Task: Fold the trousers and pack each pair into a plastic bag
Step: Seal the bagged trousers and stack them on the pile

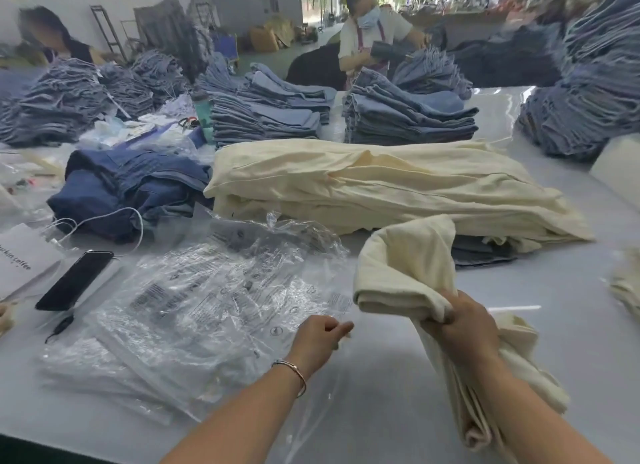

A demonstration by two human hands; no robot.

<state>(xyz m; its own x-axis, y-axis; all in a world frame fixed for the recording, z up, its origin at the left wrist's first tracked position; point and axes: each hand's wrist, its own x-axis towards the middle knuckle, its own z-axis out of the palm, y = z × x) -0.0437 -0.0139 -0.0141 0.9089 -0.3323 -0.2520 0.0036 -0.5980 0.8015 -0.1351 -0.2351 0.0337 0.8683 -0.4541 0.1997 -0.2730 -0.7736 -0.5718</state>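
One head-worn wide-angle camera looks forward and down. It sits close above the tabletop (398, 411), facing across it.

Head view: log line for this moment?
right hand grips cream trousers | left hand pinches plastic bag | not bagged

Both hands (320, 332) (464, 325) forward, fingers curled

Bright daylight from behind; edges warped, corners blurred.
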